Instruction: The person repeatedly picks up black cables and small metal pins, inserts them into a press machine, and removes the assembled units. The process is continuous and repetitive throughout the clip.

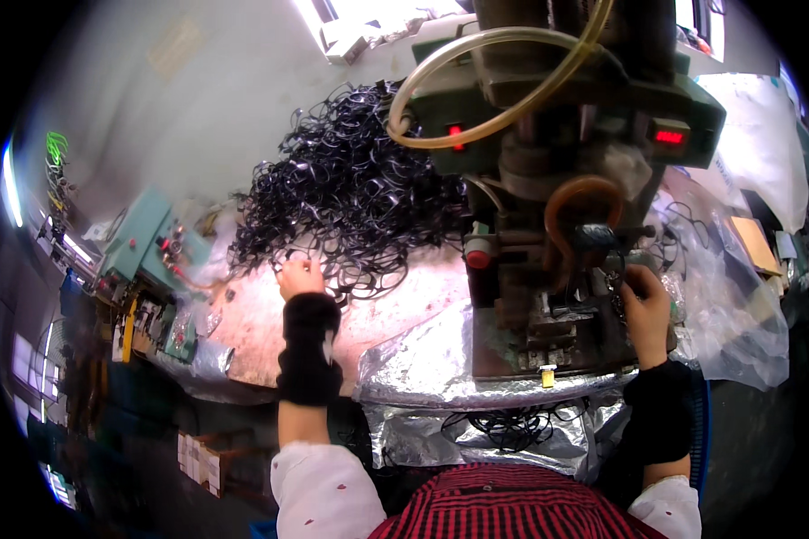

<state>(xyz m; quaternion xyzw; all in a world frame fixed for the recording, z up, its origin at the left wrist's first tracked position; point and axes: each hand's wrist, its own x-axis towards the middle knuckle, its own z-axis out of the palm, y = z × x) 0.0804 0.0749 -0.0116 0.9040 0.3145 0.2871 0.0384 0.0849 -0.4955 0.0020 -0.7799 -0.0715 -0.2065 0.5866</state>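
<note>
A big tangled heap of thin black rings (351, 193) lies on the worn pinkish table top (261, 328). My left hand (298, 277), in a black wrist sleeve, reaches into the near edge of that heap with its fingers on the rings. My right hand (645, 301), also in a black sleeve, is closed on a small dark part at the right side of the green press machine (557, 180), close to its work bed (548, 332). What the part is stays too small to tell.
A clear hose (476, 81) loops over the machine, which shows red lit indicators (670, 136). Silver foil (422, 368) covers the table front, with more black rings (512, 427) in a foil pocket below. Clear plastic bags (737, 305) lie at right; another green device (139, 238) at left.
</note>
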